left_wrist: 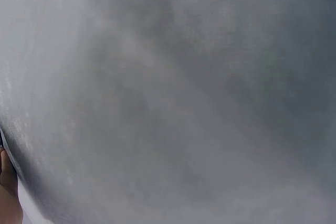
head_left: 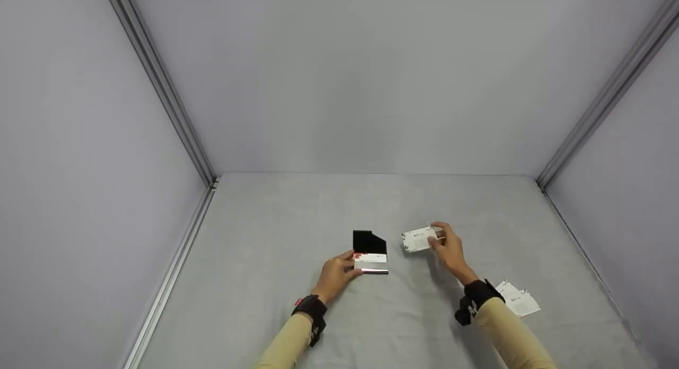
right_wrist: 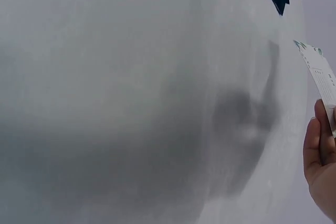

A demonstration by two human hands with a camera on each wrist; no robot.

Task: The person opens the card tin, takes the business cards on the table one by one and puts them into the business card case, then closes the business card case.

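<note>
Across a pale grey table (head_left: 265,284), walled on three sides by plain grey panels joined with metal corner strips (head_left: 159,82), lying flat under even light. Near the middle, sitting open: a black card case (head_left: 370,252) with a silvery lower half and a red-and-white card showing at its mouth. Resting against the case's left edge, the left hand (head_left: 335,276), fingers loosely curled, thumb touching the metal part; whether actually gripping, impossible to tell. Just right of the case and raised off the surface, the right hand (head_left: 450,248) pinching a small stack of white business cards (head_left: 419,238) between thumb and fingertips, printed faces tilted toward the case. Lying farther right, beside the right sleeve, more loose white cards (head_left: 519,299), fanned on the table.
</note>
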